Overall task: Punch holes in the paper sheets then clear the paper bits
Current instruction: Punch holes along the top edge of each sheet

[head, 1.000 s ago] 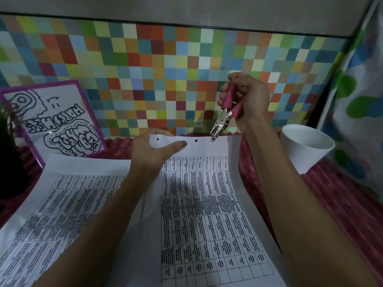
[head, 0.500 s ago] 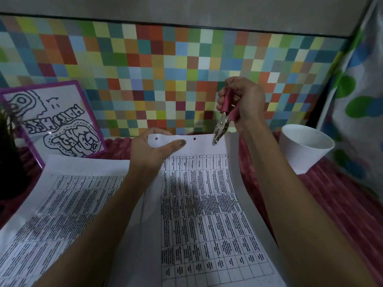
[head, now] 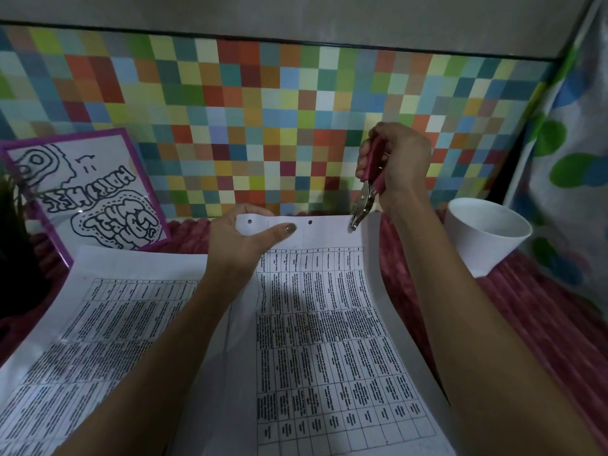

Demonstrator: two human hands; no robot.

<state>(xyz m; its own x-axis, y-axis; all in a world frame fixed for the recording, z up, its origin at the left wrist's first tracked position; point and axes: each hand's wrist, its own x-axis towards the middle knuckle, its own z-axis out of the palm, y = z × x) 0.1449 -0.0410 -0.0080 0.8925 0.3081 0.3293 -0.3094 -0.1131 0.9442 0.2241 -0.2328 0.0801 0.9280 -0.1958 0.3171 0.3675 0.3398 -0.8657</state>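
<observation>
A printed sheet [head: 329, 324] with a table of text is lifted at its far edge, which has two round holes near the left and middle. My left hand [head: 243, 245] pinches that edge, thumb on top beside the middle hole. My right hand [head: 398, 162] grips a hole punch [head: 367, 189] with pink handles and metal jaws. The jaws bite the sheet's top right corner. A second printed sheet [head: 82, 324] lies flat at the left, partly under my left forearm.
A white cup [head: 487, 235] stands at the right on the red ribbed cloth [head: 559, 324]. A purple-framed drawing [head: 82, 192] leans on the coloured checkered wall [head: 263, 126] at the left. A dark plant [head: 16, 245] sits at the far left; a spotted curtain [head: 572, 159] hangs right.
My right hand has lowered the punch slightly, so its jaws now close over the sheet's top right corner. My left hand keeps its hold on the edge.
</observation>
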